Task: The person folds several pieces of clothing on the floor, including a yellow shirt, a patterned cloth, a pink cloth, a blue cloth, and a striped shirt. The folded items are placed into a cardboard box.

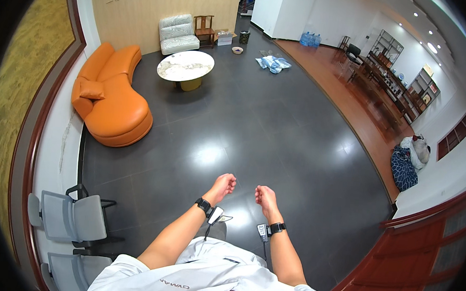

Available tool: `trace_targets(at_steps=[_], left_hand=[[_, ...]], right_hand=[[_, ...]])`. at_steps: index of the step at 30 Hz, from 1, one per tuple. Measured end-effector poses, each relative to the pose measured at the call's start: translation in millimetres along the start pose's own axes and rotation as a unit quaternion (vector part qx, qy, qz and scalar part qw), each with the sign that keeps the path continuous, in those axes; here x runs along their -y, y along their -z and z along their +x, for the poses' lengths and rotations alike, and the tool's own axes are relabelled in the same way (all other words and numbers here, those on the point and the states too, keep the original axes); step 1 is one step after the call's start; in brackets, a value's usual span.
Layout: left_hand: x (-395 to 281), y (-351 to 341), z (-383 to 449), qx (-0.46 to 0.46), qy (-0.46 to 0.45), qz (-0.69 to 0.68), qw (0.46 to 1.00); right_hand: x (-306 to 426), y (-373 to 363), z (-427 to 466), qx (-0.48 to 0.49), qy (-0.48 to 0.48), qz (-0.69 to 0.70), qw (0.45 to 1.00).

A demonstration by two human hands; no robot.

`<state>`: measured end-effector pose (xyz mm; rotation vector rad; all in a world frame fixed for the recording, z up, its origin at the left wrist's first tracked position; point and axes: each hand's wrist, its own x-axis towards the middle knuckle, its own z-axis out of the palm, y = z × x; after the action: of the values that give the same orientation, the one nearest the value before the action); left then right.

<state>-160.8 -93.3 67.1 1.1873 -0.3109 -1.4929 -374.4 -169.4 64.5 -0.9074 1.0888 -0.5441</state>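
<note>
Both my hands are held out over the dark tiled floor (pixel 234 133), a short gap apart. My left hand (pixel 223 186) has its fingers curled into a loose fist, and nothing shows in it. Curled in the same way, my right hand (pixel 266 197) also shows nothing held. A black wrist strap (pixel 203 205) with a small white device (pixel 216 215) is on the left wrist. The right wrist wears a similar strap (pixel 278 228) with a small device (pixel 262 231) that bears a printed code. A cord hangs from each device.
An orange curved sofa (pixel 118 109) stands left, near a round marble-topped table (pixel 188 64). Grey office chairs (pixel 90 216) line the left wall. Ahead lie crumpled blue-and-white plastic (pixel 273 63) and a small basin (pixel 237 50). Stuffed bags (pixel 405 167) rest at right beside wood flooring (pixel 342 88).
</note>
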Motion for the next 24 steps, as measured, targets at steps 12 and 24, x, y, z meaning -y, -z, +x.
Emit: trace_targets(at_steps=[12, 24], left_hand=[[-144.7, -55.0, 199.8, 0.056, 0.048, 0.073, 0.995], [-206.2, -114.9, 366.9, 0.109, 0.058, 0.079, 0.989]], right_hand=[[149.6, 10.5, 143.6, -0.053, 0.061, 0.068, 0.994], [228.7, 51.8, 307.3, -0.08, 0.041, 0.075, 0.993]])
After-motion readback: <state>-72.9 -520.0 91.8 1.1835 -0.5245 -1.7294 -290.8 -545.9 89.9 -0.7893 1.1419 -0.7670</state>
